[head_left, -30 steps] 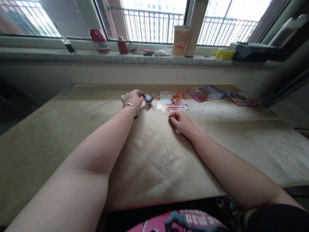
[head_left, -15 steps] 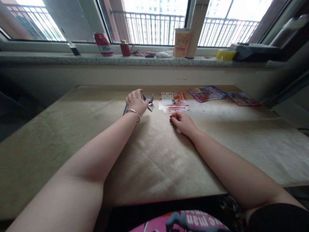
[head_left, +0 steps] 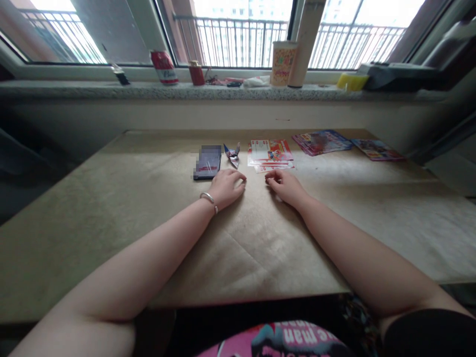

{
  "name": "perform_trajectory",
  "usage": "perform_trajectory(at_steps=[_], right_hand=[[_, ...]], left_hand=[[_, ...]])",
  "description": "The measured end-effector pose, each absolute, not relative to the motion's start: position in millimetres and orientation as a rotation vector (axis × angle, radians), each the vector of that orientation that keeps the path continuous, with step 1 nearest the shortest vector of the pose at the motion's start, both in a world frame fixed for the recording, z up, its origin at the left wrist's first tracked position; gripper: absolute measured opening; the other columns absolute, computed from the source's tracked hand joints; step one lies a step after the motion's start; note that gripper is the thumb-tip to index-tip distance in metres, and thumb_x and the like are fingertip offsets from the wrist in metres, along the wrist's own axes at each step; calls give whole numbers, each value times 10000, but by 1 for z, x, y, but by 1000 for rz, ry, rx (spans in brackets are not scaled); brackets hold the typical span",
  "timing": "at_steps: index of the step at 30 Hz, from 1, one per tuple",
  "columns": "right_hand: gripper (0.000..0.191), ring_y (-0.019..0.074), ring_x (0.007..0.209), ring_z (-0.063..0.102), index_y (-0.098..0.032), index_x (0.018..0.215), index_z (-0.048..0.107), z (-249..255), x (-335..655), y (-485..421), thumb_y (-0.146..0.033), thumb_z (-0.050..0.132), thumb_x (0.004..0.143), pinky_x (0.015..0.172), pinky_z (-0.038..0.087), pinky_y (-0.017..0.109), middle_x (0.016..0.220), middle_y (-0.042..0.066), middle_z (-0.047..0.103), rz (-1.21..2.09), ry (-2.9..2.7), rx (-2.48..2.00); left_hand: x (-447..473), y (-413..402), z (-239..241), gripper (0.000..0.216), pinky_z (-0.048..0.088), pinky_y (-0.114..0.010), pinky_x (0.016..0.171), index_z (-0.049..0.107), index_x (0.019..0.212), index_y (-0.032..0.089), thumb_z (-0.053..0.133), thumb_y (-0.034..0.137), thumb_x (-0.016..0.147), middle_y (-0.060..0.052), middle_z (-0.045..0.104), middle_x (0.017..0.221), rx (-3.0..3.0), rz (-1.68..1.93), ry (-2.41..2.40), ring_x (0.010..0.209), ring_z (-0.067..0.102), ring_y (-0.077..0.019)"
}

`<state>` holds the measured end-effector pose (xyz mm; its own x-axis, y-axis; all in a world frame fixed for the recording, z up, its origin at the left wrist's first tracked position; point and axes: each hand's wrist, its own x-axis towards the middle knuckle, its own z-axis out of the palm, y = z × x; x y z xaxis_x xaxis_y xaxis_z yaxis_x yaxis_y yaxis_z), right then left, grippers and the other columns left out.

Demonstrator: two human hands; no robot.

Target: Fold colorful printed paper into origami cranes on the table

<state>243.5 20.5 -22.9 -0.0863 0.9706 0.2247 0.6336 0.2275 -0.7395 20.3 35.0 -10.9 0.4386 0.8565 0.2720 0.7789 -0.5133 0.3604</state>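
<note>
My left hand [head_left: 227,185], with a silver bracelet at the wrist, rests palm down on the brown paper-covered table [head_left: 111,198], fingers loosely curled, holding nothing. My right hand [head_left: 285,186] lies beside it, fingers curled under, with nothing visible in it. A small folded paper figure [head_left: 233,153] in blue, red and white stands just beyond my left hand. To its left lies a dark phone [head_left: 207,162]. A stack of red and white paper sheets [head_left: 269,153] sits beyond my right hand.
More printed sheets [head_left: 322,142] and another sheet [head_left: 376,149] lie at the table's far right. The window ledge [head_left: 74,90] holds a red can [head_left: 164,66], a red cup [head_left: 196,73], a patterned paper cup [head_left: 280,62], a yellow sponge [head_left: 349,81] and small clutter.
My left hand let go of the folded paper figure and drew back toward me to rest flat on the table, uncovering the phone. My right hand stayed put.
</note>
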Motion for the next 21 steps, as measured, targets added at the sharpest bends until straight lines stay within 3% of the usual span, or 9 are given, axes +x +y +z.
perform_trajectory(at_steps=[5,9,11,15,21], right_hand=[[197,145,705,591,-180,981,656,-19,242,25,-230,564,814,744,469,297,855,44,680,627,-1729,-1558],[229,154,782,618,-170,1015,662,-11,245,41,-238,573,815,809,486,322,990,71,689,639,-1745,-1625],[254,191,895,622,-163,1029,675,-8,251,51,-219,569,805,867,481,349,1036,92,685,508,-1847,-1651],[311,312,1168,501,-174,1072,703,-7,268,68,-236,583,792,1009,397,456,1195,134,643,-52,-2001,-1711],[470,336,1329,357,-178,1305,599,-22,291,88,-339,480,879,1077,315,494,1417,117,517,-255,-2103,-1803]], left_hand=[[20,35,-13,252,417,-406,1007,691,974,155,503,257,841,-129,657,1093,2566,671,1287,1078,573,-263],[20,31,-13,266,417,-410,1027,670,1028,156,484,230,853,-121,643,1125,2648,635,1214,1098,558,-252],[19,30,-13,270,417,-413,1033,662,1042,153,476,222,859,-118,636,1135,2660,622,1215,1101,552,-246],[18,29,-12,266,416,-410,1038,655,1050,156,475,218,864,-113,631,1139,2676,603,1222,1108,548,-241],[18,28,-12,277,414,-411,1038,648,1071,144,467,222,877,-121,620,1157,2686,580,1215,1123,539,-247]])
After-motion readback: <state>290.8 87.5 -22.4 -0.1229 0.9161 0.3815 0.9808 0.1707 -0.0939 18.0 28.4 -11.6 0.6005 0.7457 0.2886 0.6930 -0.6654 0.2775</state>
